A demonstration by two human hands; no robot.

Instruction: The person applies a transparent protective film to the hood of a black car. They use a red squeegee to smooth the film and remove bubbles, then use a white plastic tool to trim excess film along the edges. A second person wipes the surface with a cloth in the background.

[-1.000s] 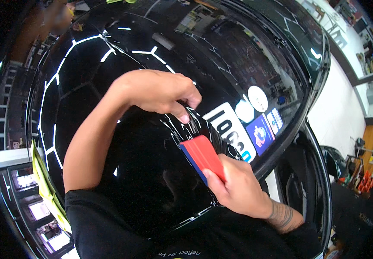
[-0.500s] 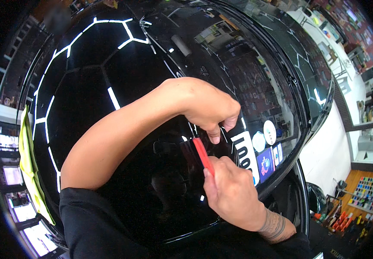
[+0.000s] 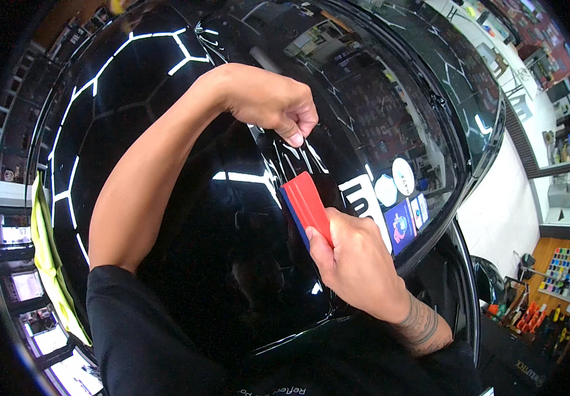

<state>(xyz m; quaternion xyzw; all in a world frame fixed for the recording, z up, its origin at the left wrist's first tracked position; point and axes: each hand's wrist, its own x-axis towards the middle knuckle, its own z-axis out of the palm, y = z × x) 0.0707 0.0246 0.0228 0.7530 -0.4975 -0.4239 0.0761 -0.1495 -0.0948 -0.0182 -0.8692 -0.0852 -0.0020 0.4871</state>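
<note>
Head view: flat red squeegee (image 3: 307,204), blue-edged.

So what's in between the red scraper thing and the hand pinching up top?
In the head view, only glossy black glass with a wrinkled strip of clear film lies between the red squeegee and the left hand.

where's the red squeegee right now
In the head view the red squeegee sits near centre, gripped by the right hand against the glossy black car surface, just below the left hand.
</note>
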